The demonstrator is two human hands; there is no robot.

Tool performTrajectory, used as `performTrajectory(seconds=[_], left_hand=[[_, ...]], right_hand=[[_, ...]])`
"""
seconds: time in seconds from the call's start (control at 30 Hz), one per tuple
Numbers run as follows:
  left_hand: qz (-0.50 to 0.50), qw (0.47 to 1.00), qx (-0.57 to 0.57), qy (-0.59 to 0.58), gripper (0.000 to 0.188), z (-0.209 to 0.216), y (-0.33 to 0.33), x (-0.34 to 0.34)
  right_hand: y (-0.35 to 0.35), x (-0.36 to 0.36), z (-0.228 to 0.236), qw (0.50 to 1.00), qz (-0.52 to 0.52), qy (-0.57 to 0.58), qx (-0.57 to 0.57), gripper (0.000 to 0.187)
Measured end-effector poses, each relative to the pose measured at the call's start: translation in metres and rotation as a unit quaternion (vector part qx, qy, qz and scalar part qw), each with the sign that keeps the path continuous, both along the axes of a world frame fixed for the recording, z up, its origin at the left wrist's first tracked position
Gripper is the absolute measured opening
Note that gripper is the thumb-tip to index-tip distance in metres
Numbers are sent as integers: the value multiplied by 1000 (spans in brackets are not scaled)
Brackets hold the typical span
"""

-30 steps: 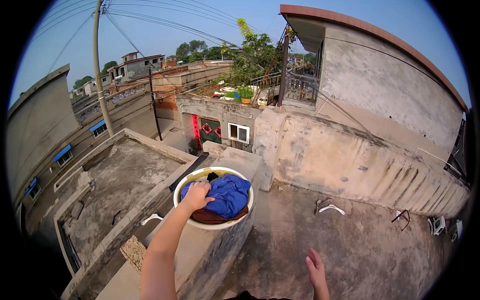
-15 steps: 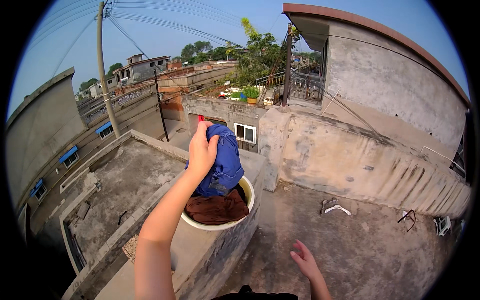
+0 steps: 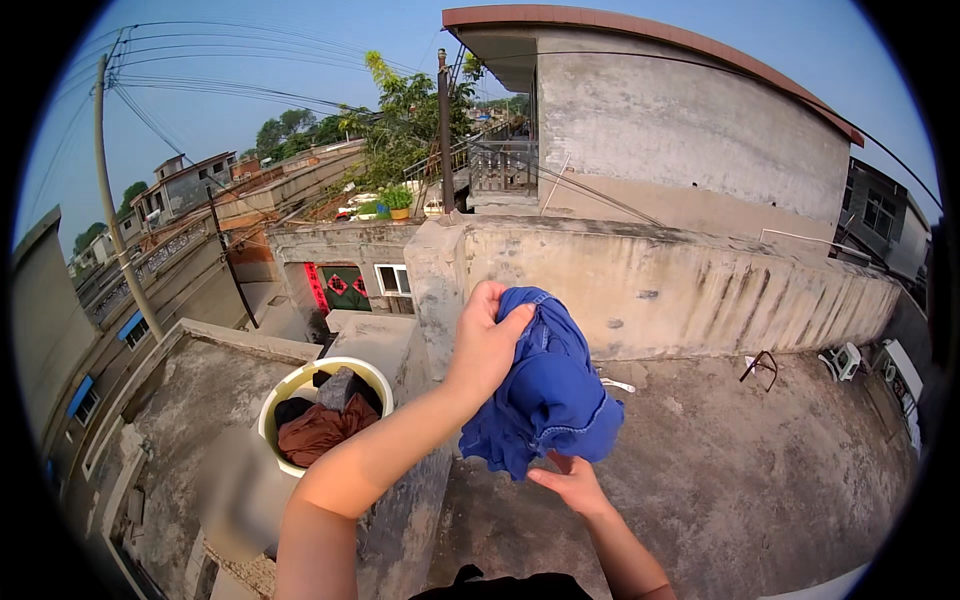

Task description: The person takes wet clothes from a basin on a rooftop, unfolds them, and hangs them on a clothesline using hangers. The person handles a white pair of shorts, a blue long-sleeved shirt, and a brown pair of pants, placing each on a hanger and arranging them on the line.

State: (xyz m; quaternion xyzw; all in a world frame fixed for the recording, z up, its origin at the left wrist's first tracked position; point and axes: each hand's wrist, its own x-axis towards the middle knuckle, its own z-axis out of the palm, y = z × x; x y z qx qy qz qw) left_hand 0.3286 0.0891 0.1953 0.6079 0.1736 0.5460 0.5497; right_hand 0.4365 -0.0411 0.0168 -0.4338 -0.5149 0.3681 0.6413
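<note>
A crumpled blue garment (image 3: 550, 395) with stitched seams hangs in front of me, over the rooftop floor; its folds hide what kind it is. My left hand (image 3: 487, 340) is closed on its upper edge, thumb on the near side. Just under its lower hem is my right hand (image 3: 575, 487), thumb and fingers apart, with the fingertips partly behind the cloth. To the left, a pale yellow-white basin (image 3: 268, 425) holds brown cloth (image 3: 322, 428) and some dark and grey pieces.
The basin stands on a concrete ledge (image 3: 405, 510) at my left. A stained parapet wall (image 3: 690, 290) runs across the far side. On the rooftop floor (image 3: 690, 490) lie a small dark frame (image 3: 760, 370) and a white object (image 3: 845, 360). A lower roof lies beyond the ledge.
My left hand has lifted the blue garment out of the basin and carried it right. My right hand has come up to its lower hem. The view has turned right.
</note>
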Motion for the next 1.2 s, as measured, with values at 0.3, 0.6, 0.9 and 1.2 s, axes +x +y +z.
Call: performTrajectory(seconds=[0.3, 0.6, 0.9, 1.2], left_hand=[[-116, 949, -292, 10, 21, -62, -20, 100], [-150, 907, -363, 151, 25, -162, 8, 129], [-101, 907, -341, 226, 45, -202, 31, 119], [-50, 955, -181, 227, 36, -204, 78, 96]], right_hand=[[-64, 76, -36, 954, -275, 12, -115, 35], [-151, 164, 17, 881, -464, 89, -11, 21], [-151, 215, 102, 852, -433, 275, 107, 20], [-265, 307, 90, 736, -648, 175, 86, 20]])
